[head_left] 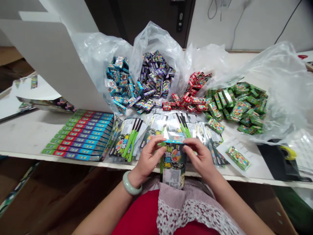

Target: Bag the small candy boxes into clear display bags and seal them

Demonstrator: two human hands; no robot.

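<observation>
At the table's front edge, my left hand (152,152) and my right hand (200,156) pinch the two upper sides of a black printed packaging pouch (174,160). A narrow blue edge (174,141) runs along its top between my fingertips; it looks like the end of a small blue box, though most of it is hidden. The pouch hangs upright with its printed face towards me. Just behind my hands lie overlapping flat pouches (126,138) with black, green and clear parts.
An open carton (102,157) at left holds rows of green, red, purple and blue boxes. Plastic bags behind spill blue boxes (119,78), purple boxes (156,73), red boxes (193,98) and green boxes (241,107). At right are a green pack (238,158) on paper and yellow tape (288,152).
</observation>
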